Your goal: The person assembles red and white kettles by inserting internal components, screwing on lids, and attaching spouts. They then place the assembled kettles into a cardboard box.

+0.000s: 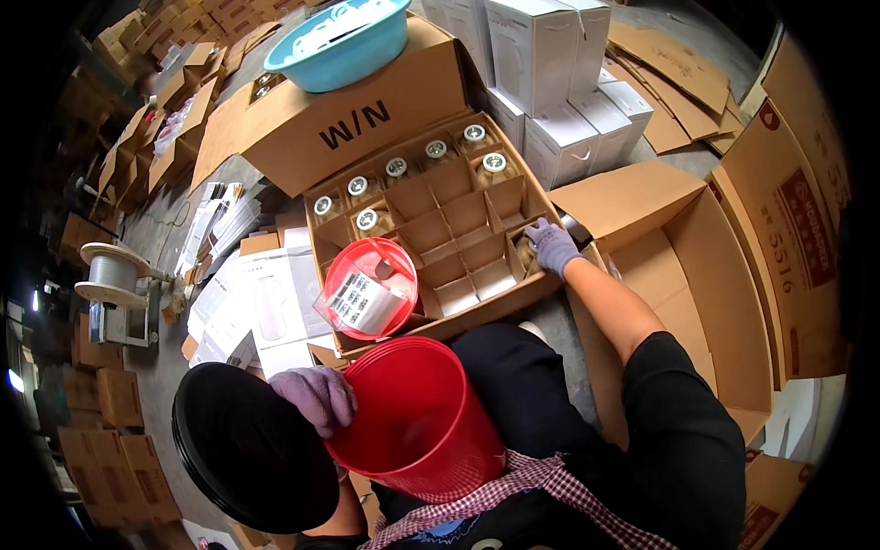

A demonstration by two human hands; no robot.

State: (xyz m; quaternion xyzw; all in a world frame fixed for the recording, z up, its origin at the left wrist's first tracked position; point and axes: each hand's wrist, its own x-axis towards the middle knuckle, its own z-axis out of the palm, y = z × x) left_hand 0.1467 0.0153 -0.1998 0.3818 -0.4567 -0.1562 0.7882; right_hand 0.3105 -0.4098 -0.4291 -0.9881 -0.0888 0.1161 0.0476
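Note:
My left hand (316,401), in a light purple knit glove, is closed over the rim of a deep red bucket (426,403) that leans against my lap. A round black disc-shaped thing (252,454) lies against that hand and hides part of my forearm. My gloved right hand (553,247) reaches into the near right compartment of a divided cardboard box (440,323), its fingers around a glass jar (528,257) that is partly hidden. Several lidded glass jars (396,169) stand in the far and left compartments. A smaller red tub (410,284) with a printed white label bag sits on the box's near left corner.
A light blue basin (357,60) of white rings rests on the box's raised flap. White cartons (536,55) are stacked behind. An open carton (697,275) stands at right. Flattened white boxes (266,307) and a wire spool (115,272) are at left.

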